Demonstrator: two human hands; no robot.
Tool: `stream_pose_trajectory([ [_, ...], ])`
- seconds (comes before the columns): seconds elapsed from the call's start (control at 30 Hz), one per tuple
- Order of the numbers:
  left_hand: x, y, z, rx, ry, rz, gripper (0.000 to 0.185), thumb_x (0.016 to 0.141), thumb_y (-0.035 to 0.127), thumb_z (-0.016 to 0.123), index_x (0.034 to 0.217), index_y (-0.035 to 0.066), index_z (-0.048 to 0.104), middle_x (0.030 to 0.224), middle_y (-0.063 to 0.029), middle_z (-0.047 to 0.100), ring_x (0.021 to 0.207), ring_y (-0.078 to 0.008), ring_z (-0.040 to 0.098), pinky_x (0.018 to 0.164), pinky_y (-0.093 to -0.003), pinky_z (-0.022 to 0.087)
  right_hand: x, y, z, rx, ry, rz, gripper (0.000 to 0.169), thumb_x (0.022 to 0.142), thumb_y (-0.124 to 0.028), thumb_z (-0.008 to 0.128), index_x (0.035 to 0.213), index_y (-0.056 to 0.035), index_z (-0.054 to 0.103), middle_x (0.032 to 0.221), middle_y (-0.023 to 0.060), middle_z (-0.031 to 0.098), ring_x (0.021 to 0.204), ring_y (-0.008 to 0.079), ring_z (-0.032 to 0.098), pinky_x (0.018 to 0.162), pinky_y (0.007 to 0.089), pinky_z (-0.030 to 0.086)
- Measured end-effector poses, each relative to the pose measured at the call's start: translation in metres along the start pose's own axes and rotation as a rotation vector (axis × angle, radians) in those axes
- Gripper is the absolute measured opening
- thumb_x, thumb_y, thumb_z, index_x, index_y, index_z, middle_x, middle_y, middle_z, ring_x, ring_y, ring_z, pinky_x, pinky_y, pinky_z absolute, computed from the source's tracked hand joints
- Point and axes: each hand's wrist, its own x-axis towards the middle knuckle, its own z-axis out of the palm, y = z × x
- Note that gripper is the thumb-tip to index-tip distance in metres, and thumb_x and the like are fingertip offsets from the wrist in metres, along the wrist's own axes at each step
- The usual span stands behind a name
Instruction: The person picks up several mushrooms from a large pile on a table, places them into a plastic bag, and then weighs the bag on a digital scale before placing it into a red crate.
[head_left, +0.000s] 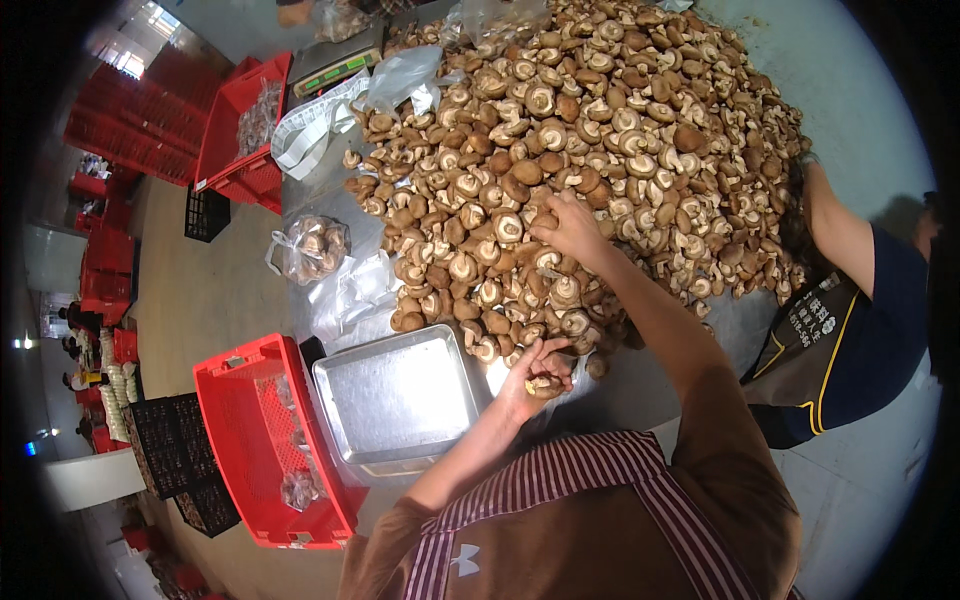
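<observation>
A large heap of brown-capped shiitake mushrooms (615, 120) covers much of the steel table (360, 217). My left hand (534, 375) is palm up at the near edge of the heap, with a mushroom (545, 387) resting in it. Farther up, my right hand (574, 231) reaches into the heap, its fingers around a brown mushroom cap (545, 222). Left of my left hand stands a shallow metal tray (397, 394) with nothing in it. A knotted clear plastic bag of mushrooms (319, 249) lies on the table beyond the tray.
Flat plastic bags (352, 296) and a roll of printed labels (307, 139) lie on the left side. A red crate (247, 442) with bagged mushrooms stands left of the tray, another red crate (247, 169) farther off. A digital scale (337, 64) is at the back. A co-worker's arm (836, 221) reaches in from the right.
</observation>
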Motion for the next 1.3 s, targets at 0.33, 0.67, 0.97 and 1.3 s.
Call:
stream_pose_trajectory([
  [0.33, 0.002, 0.045, 0.016, -0.065, -0.075, 0.157, 0.057, 0.091, 0.054, 0.050, 0.131, 0.013, 0.048, 0.123, -0.0149, 0.059, 0.103, -0.0329, 0.062, 0.087, -0.0440, 0.048, -0.017, -0.047, -0.061, 0.313, -0.263, -0.113, 0.030, 0.086, -0.018, 0.064, 0.111, -0.0024, 0.059, 0.109, 0.0098, 0.056, 0.100, 0.0199, 0.055, 0.085, 0.0361, 0.046],
  [0.67, -0.003, 0.019, -0.007, -0.031, 0.036, 0.116, 0.036, 0.091, 0.041, 0.055, 0.105, 0.009, 0.060, 0.109, -0.0137, 0.064, 0.103, -0.0311, 0.061, 0.069, -0.0396, 0.053, 0.033, -0.025, 0.003, -0.379, 0.013, -0.301, 0.057, 0.078, 0.007, 0.049, 0.134, -0.0037, 0.048, 0.136, 0.0149, 0.043, 0.125, 0.0280, 0.043, 0.108, 0.0411, 0.031],
  [0.97, -0.006, 0.020, -0.003, 0.106, 0.011, 0.033, 0.041, 0.092, 0.027, 0.054, 0.128, 0.008, 0.049, 0.113, -0.0141, 0.061, 0.101, -0.0292, 0.061, 0.071, -0.0401, 0.054, 0.049, 0.011, -0.040, -0.116, 0.187, -0.260, 0.036, 0.087, -0.004, 0.051, 0.123, -0.0064, 0.057, 0.116, 0.0146, 0.056, 0.110, 0.0295, 0.053, 0.093, 0.0415, 0.043],
  [1.3, -0.003, 0.023, 0.016, 0.080, -0.062, 0.061, 0.040, 0.093, 0.020, 0.050, 0.131, 0.007, 0.047, 0.116, -0.0146, 0.060, 0.098, -0.0273, 0.062, 0.070, -0.0369, 0.056, 0.070, 0.003, -0.056, 0.074, 0.338, -0.091, 0.043, 0.088, -0.024, 0.061, 0.127, -0.0072, 0.055, 0.117, 0.0103, 0.058, 0.114, 0.0251, 0.050, 0.098, 0.0395, 0.036],
])
